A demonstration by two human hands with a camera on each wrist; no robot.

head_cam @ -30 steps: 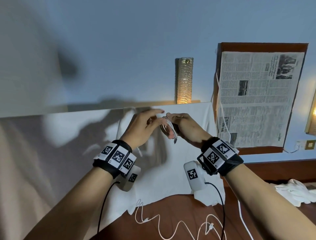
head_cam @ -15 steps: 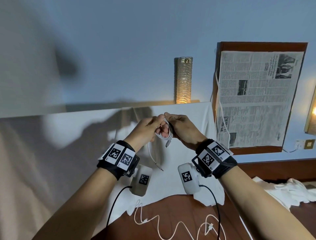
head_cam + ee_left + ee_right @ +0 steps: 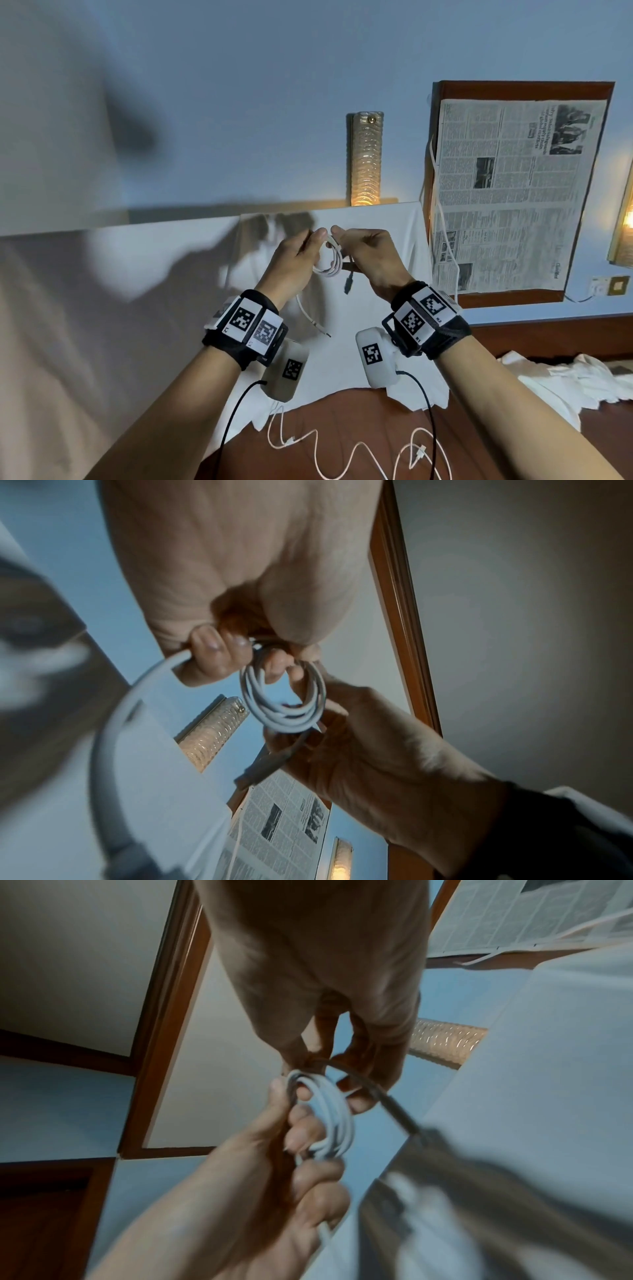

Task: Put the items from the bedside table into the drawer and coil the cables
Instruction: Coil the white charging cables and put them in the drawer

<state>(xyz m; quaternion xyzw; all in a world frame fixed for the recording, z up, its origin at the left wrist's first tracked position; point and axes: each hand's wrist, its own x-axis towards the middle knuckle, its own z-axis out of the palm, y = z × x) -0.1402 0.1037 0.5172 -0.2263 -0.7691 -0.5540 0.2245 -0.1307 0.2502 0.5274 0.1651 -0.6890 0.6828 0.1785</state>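
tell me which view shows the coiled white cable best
The left wrist view: the coiled white cable faces the lens, its stacked loops distinct between the left hand and right hand. The right wrist view shows it edge-on and blurred. The head view shows it small, partly hidden by fingers.

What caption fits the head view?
Left hand and right hand grip a coiled white cable above a white sheet.
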